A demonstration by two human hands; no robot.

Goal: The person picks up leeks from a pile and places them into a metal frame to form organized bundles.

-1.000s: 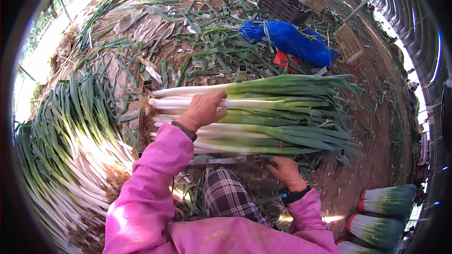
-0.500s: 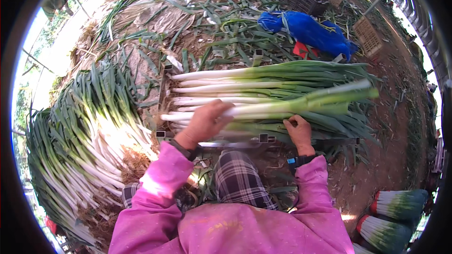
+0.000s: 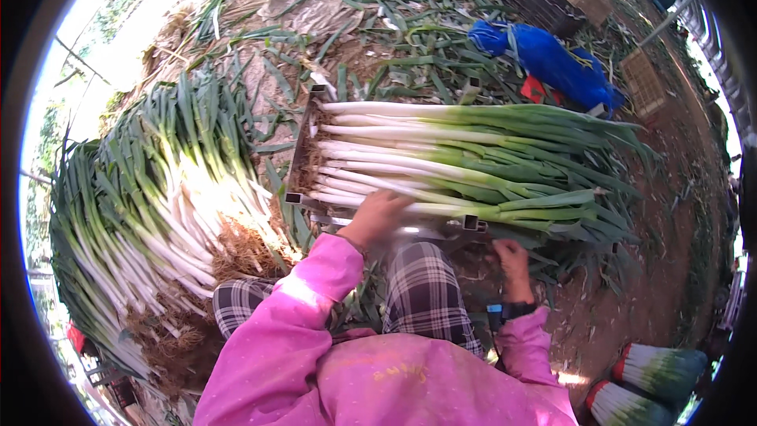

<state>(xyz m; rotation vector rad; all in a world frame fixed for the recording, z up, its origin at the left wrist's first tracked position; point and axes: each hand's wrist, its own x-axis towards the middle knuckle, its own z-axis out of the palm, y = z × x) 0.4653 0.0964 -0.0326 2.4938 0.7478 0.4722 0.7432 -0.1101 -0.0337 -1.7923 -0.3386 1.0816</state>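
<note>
A thick layer of leeks [image 3: 441, 150] lies across a low metal frame [image 3: 298, 159], white stems and roots to the left, green leaves to the right. Over the near edge of the stems is my left hand [image 3: 378, 217], its fingers smeared by motion; whether it grips a leek I cannot tell. My right hand [image 3: 514, 264] is by the frame's near edge, below the leaves, with its fingers curled closed. Anything inside them is hidden. Just left of my knees rises a big heap of untrimmed leeks [image 3: 150, 213] with soil-caked roots.
A blue net sack [image 3: 552, 61] lies beyond the frame, near a black crate [image 3: 540, 1] and a tan crate [image 3: 643, 83]. Cut leaves [image 3: 441, 55] litter the ground. Tied leek bundles [image 3: 662, 371] sit at the lower right.
The leek that was held above the others now lies on the layer. Both hands have drawn back toward my body, and the view has shifted slightly.
</note>
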